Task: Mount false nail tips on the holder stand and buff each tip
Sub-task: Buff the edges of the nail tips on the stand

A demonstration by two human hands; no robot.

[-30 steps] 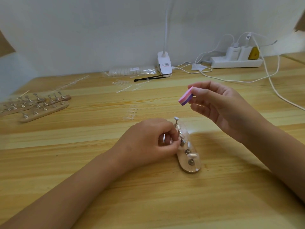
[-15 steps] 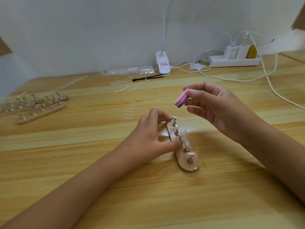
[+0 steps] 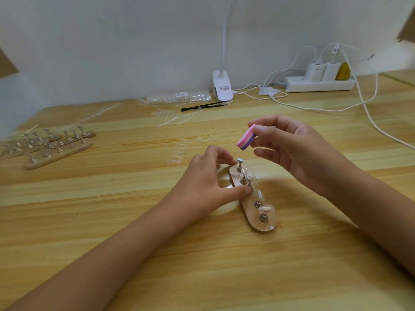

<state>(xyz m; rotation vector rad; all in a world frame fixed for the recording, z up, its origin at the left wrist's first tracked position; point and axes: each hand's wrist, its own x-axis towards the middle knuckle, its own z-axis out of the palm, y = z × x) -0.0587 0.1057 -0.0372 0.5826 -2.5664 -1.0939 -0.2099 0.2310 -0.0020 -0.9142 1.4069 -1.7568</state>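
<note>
Pink-and-purple buffer (image 3: 246, 137) is pinched in the right hand (image 3: 289, 147), hovering just above and right of the far peg (image 3: 239, 160) of the stand (image 3: 267, 227). The stand lies on the bench (image 3: 224, 270) between the hands, its long axis running away from the person, angled slightly left. The left hand (image 3: 206, 185) grips it, index finger at the far end, thumb by the 3rd peg. Compared with 1 second ago, that hand has uncovered the middle pegs and the buffer sits closer to the far peg.

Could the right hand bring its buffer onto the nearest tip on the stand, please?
Probably yes: the left hand holds the stand farther back, leaving the nearest tip uncovered for the buffer.
</note>
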